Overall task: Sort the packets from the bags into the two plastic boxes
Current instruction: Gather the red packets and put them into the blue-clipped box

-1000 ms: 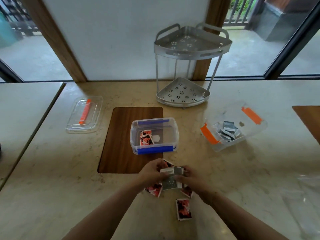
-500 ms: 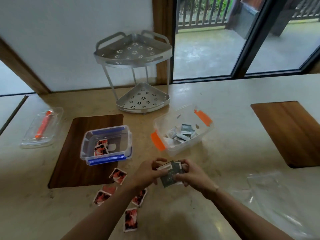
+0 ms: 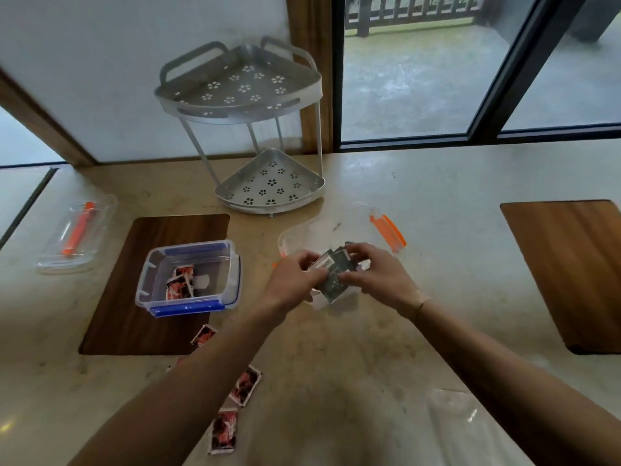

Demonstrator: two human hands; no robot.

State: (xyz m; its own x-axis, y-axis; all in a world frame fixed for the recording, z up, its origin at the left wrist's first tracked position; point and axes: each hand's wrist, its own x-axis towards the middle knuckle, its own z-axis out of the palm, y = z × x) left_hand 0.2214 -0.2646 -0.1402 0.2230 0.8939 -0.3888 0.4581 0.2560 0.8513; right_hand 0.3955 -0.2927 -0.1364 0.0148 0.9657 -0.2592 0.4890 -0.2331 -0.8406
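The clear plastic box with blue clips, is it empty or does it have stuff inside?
Not empty. The clear plastic box with blue clips has its lid off, and a few red packets lie inside.

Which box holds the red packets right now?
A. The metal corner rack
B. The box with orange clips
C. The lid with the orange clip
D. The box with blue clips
D: two red packets lie inside the box with blue clips, on the dark wooden inlay.
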